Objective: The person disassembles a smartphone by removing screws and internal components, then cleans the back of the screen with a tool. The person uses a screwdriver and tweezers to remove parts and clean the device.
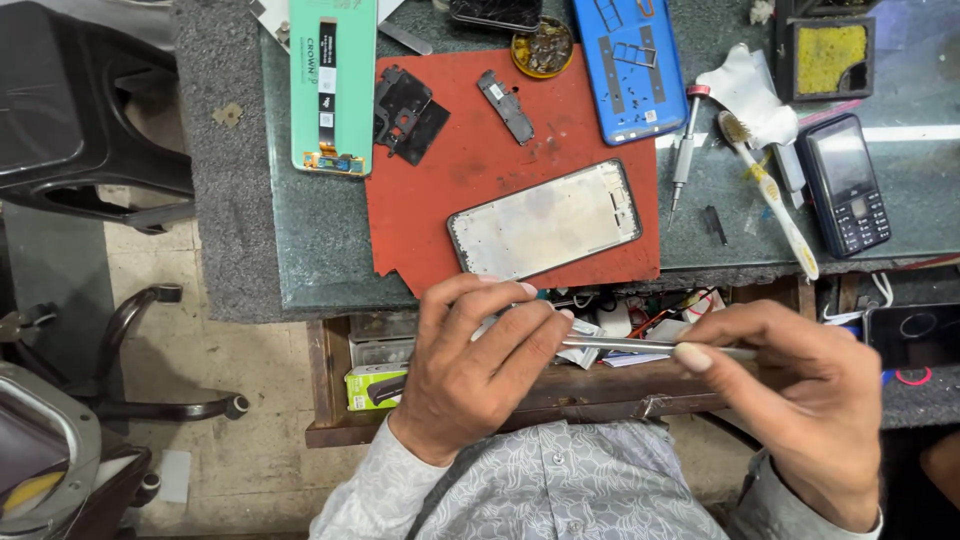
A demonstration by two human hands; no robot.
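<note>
- Two hands work above the open drawer: right hand grips metal tweezers, left hand pinches a small part at their tip.
- At twelve o'clock, the stripped phone frame lies empty on the red mat.
- Farther, at eleven through one o'clock, removed plates and the blue back cover lie unassembled.

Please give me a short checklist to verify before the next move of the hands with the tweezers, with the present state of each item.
1. Right hand grips the thin metal tweezers: ok.
2. Left hand meets the tweezers' tip: ok.
3. Small part between the left fingers: cannot tell, hidden.
4. Pale rectangular phone frame lies flat on the red work mat: ok.
5. Slim silver screwdriver lies within reach, beside the mat: ok.
6. Open wooden drawer under the hands is uncluttered: not ok.
</note>
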